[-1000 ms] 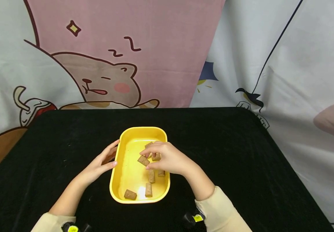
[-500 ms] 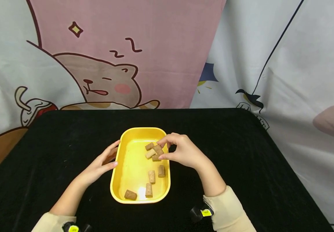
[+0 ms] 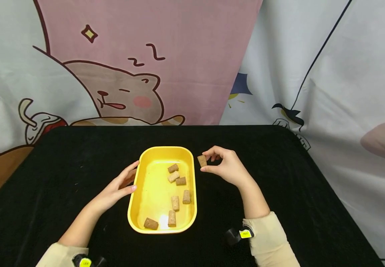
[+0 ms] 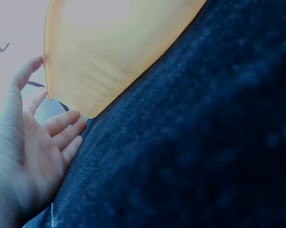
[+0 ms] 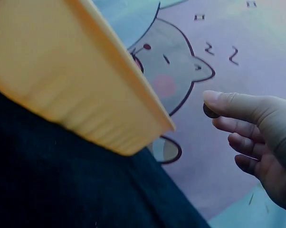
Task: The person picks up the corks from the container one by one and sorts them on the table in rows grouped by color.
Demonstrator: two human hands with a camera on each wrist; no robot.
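Observation:
A yellow rectangular tray (image 3: 150,185) with rounded corners sits on the black cloth, and several short corks (image 3: 175,203) lie in it, mostly along its right half. My left hand (image 3: 117,187) rests its fingertips and thumb against the tray's left rim; in the left wrist view its fingers (image 4: 62,124) are loosely spread at the tray wall. Just outside the right rim, my right hand (image 3: 227,163) pinches one brown cork (image 3: 202,161) between thumb and fingers. In the right wrist view only the dark end of that cork (image 5: 210,111) shows beneath the thumb.
Black cloth (image 3: 279,193) covers the table around the tray. Behind the table's far edge hangs a curtain (image 3: 192,63) printed with a pink cartoon bear. A strapped camera (image 3: 235,235) sits on the right wrist.
My right hand has lifted a cork out of the tray's upper right area and carried it right, past the rim. The left hand and tray stay in place.

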